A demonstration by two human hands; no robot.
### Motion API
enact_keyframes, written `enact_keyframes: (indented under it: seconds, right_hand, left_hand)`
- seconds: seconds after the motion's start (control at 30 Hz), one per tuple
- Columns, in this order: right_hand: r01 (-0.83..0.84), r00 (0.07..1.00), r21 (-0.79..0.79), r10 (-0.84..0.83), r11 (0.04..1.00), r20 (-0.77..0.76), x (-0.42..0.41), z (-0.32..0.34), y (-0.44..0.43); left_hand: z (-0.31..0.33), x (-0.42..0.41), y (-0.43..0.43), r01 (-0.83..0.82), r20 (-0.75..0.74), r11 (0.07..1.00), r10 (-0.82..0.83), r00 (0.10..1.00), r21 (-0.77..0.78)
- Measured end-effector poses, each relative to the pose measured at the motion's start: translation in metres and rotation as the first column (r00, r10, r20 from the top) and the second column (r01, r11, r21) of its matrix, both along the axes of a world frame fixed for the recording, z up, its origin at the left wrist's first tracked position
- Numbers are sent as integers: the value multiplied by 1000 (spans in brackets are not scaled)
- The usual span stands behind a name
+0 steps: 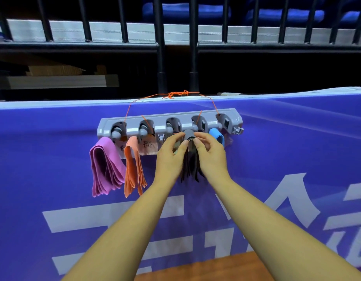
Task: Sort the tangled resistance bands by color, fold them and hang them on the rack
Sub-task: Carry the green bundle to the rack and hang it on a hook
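1. Dark bands [190, 167] hang from the fourth peg of the grey rack [169, 120]; my left hand [171, 155] and right hand [210, 153] each pinch their top in a closed grip.
2. Blue band [217, 136] sits half hidden behind my right hand.
3. That rack hangs against a purple banner [53, 149] under black railings [159, 37].

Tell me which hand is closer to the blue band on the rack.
Right. The right hand sits just left of the blue band, almost touching it; the left hand is farther left, beyond the black bands.
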State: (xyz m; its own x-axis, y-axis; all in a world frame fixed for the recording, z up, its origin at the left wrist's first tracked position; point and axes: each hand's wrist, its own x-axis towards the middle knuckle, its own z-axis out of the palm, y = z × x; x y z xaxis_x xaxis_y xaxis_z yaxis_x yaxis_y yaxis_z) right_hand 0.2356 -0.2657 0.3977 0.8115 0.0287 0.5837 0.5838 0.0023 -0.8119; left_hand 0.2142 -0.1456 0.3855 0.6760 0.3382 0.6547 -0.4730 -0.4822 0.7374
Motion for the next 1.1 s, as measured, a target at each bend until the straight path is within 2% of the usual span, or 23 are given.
enact_keyframes:
  seconds: [0.13, 0.33, 0.43, 0.57, 0.7, 0.87, 0.97, 1.1]
  right_hand:
    - [93, 995, -159, -95, 983, -6, -15, -17, -12]
    - [98, 970, -425, -181, 900, -160, -41, -89, -53]
    - [22, 936, -575, -219, 818, -276, -49, -150, -75]
    - [-103, 863, -699, -286, 707, -416, -70, -230, -105]
    - [-184, 801, -730, -330, 658, -500, -98, -300, -127]
    - [-392, 718, -762, -346, 516, -604, -151, -392, -147]
    - [-510, 689, -740, -307, 439, -657, -187, -432, -157]
    - [-621, 669, -695, -216, 363, -711, -217, -472, -166]
  left_hand:
    - [-17, -11, 2, -56, -65, 998, 57, 996, 18]
    - [-97, -46, 12, -122, -281, 992, 128, 951, 41]
    - [-151, -64, 10, -104, -445, 993, 122, 887, 63]
    - [-225, -90, 5, -7, -643, 980, 135, 754, 197]
    - [-297, -119, -8, 127, -783, 972, 78, 617, 196]
    - [-378, -166, -38, 215, -878, 965, 27, 479, 147]
    - [-422, -193, -58, 268, -937, 960, -17, 348, 82]
    - [-468, -227, -84, 294, -965, 956, -87, 246, -11]
